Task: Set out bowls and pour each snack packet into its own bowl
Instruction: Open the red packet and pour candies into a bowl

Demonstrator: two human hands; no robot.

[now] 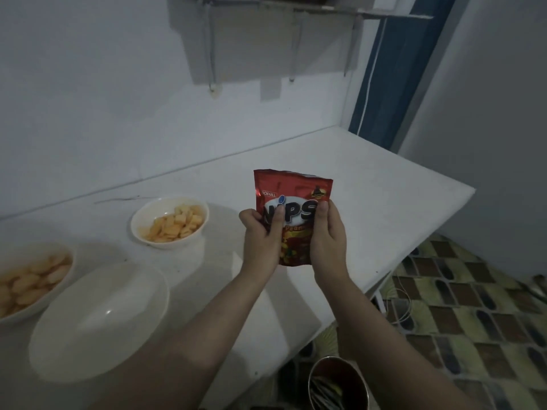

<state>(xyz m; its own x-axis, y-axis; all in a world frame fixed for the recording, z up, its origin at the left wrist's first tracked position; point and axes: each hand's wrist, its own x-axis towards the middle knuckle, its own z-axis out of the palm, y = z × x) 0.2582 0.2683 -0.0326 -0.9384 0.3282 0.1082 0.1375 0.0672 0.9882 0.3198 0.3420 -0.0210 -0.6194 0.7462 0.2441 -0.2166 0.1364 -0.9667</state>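
I hold a red snack packet (291, 199) upright above the white table (370, 202), in the middle of the view. My left hand (262, 238) grips its left side and my right hand (328, 238) grips its right side, thumbs on the front. An empty white bowl (99, 321) sits near the table's front edge, to the left of my arms. Farther back stands a white bowl (170, 221) with orange square crackers. At the left edge a third bowl (32, 279) holds pale round snacks.
The table's right edge drops to a patterned tiled floor (473, 306). A round metal bin (337, 383) with wrappers inside stands on the floor below my right forearm. A wire shelf (296, 13) hangs on the wall above.
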